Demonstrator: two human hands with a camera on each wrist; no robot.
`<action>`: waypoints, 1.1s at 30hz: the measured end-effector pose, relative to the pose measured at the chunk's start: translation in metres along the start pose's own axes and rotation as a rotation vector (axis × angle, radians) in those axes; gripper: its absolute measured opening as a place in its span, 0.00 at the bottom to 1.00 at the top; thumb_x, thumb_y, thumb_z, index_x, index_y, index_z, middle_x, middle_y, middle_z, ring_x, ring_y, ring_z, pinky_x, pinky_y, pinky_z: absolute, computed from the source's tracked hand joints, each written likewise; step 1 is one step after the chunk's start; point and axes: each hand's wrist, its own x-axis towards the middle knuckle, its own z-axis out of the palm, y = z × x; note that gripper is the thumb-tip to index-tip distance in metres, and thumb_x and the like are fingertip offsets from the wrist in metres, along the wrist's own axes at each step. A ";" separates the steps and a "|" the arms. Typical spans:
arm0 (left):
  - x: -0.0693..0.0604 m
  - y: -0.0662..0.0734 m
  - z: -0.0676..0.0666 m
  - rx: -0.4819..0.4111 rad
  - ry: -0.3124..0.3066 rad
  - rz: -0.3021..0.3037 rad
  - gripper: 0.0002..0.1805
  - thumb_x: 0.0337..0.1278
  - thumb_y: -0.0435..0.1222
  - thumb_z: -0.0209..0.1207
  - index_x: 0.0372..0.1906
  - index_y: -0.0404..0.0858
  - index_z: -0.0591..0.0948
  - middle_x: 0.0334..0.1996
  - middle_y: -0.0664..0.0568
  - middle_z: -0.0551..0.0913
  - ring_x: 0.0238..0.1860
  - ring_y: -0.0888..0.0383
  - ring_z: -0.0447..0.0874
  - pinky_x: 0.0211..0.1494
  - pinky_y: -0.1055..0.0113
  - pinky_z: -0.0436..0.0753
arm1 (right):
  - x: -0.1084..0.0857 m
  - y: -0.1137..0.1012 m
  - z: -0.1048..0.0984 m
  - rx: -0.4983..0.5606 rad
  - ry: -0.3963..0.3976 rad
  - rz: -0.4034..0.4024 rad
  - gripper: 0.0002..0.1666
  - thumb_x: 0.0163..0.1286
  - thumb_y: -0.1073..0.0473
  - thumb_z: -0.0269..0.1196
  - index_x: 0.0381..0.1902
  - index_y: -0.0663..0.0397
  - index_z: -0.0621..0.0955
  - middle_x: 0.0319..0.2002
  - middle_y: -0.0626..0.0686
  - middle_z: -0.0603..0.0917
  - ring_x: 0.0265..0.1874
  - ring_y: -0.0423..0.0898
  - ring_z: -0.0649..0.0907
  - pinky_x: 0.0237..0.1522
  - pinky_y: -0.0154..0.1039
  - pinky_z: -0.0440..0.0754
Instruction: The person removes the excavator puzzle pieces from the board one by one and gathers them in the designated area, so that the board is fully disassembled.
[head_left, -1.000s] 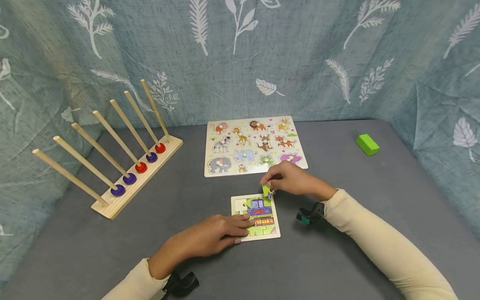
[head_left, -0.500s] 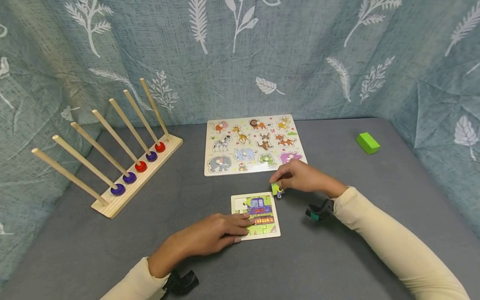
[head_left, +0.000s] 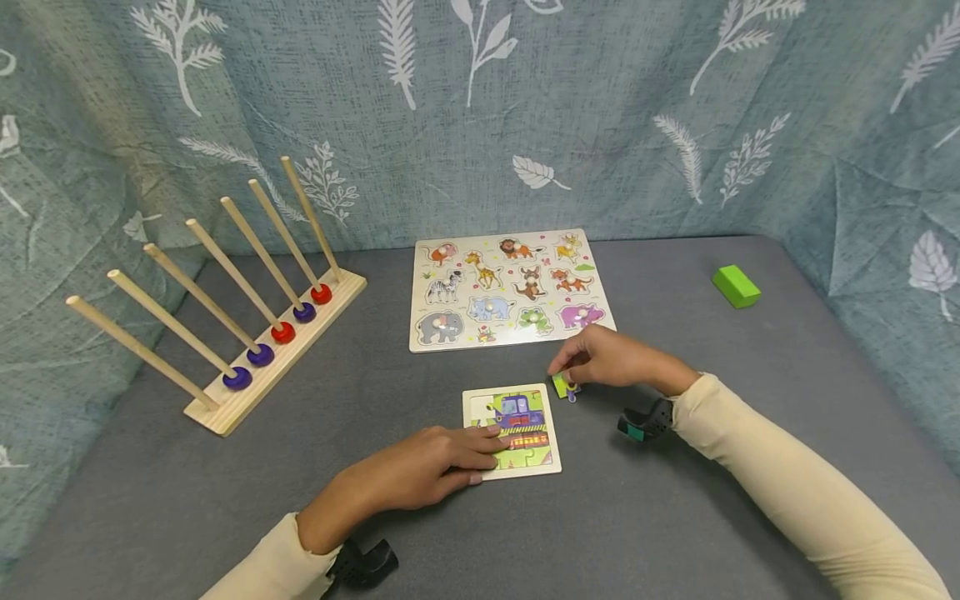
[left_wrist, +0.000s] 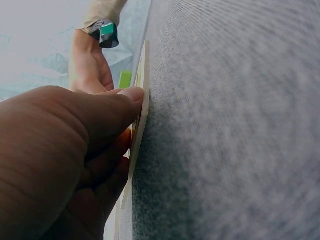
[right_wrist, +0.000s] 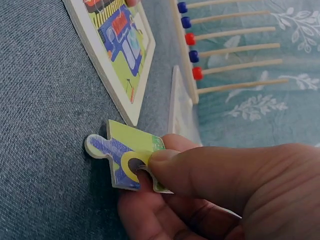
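My right hand (head_left: 615, 357) pinches a jigsaw piece (right_wrist: 125, 157), green with blue and yellow print, between thumb and fingers. The piece is just off the upper right corner of a small framed jigsaw puzzle (head_left: 528, 458). That puzzle shows a blue vehicle, and a pale gap (head_left: 482, 407) stands at its upper left. My left hand (head_left: 427, 468) rests on the puzzle's left side with straight fingers, covering part of the picture. In the left wrist view its thumb (left_wrist: 132, 94) touches the frame's edge (left_wrist: 145, 75).
Behind the puzzle lies an animal peg board (head_left: 510, 287). To the left stands a wooden rack (head_left: 281, 354) with upright pegs and several red and purple beads. A green block (head_left: 736, 287) sits at the far right. A leaf-patterned curtain (head_left: 600, 125) hangs behind the table (head_left: 675, 533).
My right hand has moved right and away from the puzzle's upper right corner with the jigsaw piece, which has turned a little. The left hand has stayed in place.
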 end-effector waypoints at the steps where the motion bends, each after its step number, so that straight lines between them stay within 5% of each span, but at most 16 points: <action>1: 0.000 0.000 0.000 0.001 0.000 0.000 0.17 0.67 0.32 0.58 0.58 0.36 0.81 0.65 0.53 0.73 0.70 0.56 0.62 0.67 0.59 0.67 | 0.000 0.001 0.000 -0.005 0.003 -0.002 0.10 0.65 0.75 0.59 0.42 0.70 0.85 0.36 0.56 0.86 0.34 0.43 0.83 0.35 0.37 0.81; 17: 0.001 0.002 -0.001 0.003 -0.004 -0.044 0.16 0.67 0.32 0.58 0.58 0.36 0.82 0.65 0.55 0.73 0.69 0.58 0.63 0.67 0.59 0.68 | -0.006 -0.001 -0.007 -0.148 0.075 -0.004 0.09 0.64 0.75 0.61 0.40 0.69 0.85 0.37 0.56 0.87 0.37 0.46 0.84 0.42 0.40 0.82; 28: 0.005 0.002 0.001 0.005 0.133 -0.023 0.14 0.65 0.31 0.60 0.53 0.37 0.84 0.57 0.53 0.80 0.63 0.57 0.72 0.61 0.60 0.74 | 0.011 -0.015 0.011 -0.131 0.048 -0.088 0.09 0.67 0.71 0.61 0.43 0.64 0.86 0.39 0.53 0.86 0.35 0.40 0.83 0.41 0.38 0.82; 33: 0.008 0.004 0.002 0.011 0.119 -0.002 0.13 0.64 0.32 0.61 0.52 0.37 0.85 0.57 0.53 0.81 0.63 0.58 0.73 0.62 0.61 0.74 | 0.018 -0.020 0.019 -0.095 0.021 -0.103 0.10 0.67 0.71 0.61 0.44 0.65 0.86 0.39 0.53 0.87 0.36 0.40 0.83 0.40 0.36 0.81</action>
